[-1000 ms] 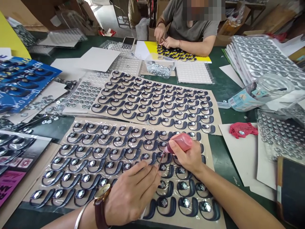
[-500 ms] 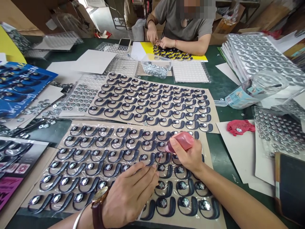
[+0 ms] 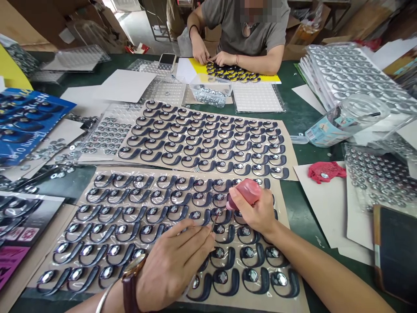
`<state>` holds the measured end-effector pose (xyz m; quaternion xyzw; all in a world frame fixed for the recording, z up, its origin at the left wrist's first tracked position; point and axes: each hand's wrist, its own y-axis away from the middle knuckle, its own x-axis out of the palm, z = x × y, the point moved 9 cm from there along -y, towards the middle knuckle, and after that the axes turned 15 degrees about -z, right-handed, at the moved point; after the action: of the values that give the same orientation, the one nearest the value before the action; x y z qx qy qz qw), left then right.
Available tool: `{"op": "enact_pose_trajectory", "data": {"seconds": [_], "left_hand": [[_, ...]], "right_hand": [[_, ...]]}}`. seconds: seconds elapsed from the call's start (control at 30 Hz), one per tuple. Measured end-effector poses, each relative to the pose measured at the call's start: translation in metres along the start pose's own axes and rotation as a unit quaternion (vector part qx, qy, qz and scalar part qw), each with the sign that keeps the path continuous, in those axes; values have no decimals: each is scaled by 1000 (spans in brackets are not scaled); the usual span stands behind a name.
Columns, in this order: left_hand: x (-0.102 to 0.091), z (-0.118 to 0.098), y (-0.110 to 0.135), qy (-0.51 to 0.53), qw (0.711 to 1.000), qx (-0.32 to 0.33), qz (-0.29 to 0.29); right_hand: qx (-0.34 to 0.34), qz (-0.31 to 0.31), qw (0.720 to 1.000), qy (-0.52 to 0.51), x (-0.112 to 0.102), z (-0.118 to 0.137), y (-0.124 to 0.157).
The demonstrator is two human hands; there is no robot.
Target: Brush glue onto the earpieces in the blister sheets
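My right hand (image 3: pixel 262 213) is wrapped round a small squeeze bottle of pink-red liquid (image 3: pixel 246 194), tilted so its nozzle points down and left. Close by the nozzle sits a shiny silver disc in a black curved piece (image 3: pixel 217 212). My left hand (image 3: pixel 177 258), with a watch at the wrist, lies palm down over the card, fingers together. A thin pointed tool (image 3: pixel 214 224) sticks out from its fingertips toward that same disc; its grip is hidden under the hand. Rows of black curved pieces with silver discs cover the film-wrapped brown card (image 3: pixel 289 278).
A second card of black pieces (image 3: pixel 289 167) lies behind. A clear tub of silver parts (image 3: pixel 211 95) stands farther back, before a co-worker's hands (image 3: pixel 224 58). At right are a clear cup (image 3: pixel 332 128), a red cloth (image 3: pixel 325 171) and a phone-like dark slab (image 3: pixel 395 252).
The whole view has shifted slightly. Both hands keep almost the same place over the same disc, and the bottle stays in my right hand. The co-worker's left-side hand moved slightly.
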<state>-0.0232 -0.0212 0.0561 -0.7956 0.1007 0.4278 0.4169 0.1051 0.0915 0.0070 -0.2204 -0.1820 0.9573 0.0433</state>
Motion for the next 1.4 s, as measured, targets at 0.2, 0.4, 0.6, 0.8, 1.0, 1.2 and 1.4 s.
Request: {"op": "enact_pose_trajectory", "data": {"seconds": [0.2, 0.4, 0.6, 0.8, 1.0, 1.2, 1.4], "left_hand": [[-2, 8, 1, 22, 999, -32, -6], [-5, 15, -2, 51, 997, -53, -6], [-9, 35, -5, 114, 984, -123, -50], [-8, 54, -4, 155, 967, -191, -69], [-7, 55, -3, 163, 964, -197, -70], [-11, 52, -2, 146, 969, -183, -75], [-14, 34, -11, 68, 995, -53, -49]], "right_hand": [[19, 10, 999, -34, 1, 1, 1], [2, 2, 1000, -31, 0, 5, 0], [3, 41, 998, -37, 8, 4, 3], [6, 59, 996, -68, 12, 2, 7], [44, 101, 991, -72, 15, 2, 5], [152, 238, 949, -142, 11, 8, -12], [79, 56, 992, -75, 4, -4, -35]]}}
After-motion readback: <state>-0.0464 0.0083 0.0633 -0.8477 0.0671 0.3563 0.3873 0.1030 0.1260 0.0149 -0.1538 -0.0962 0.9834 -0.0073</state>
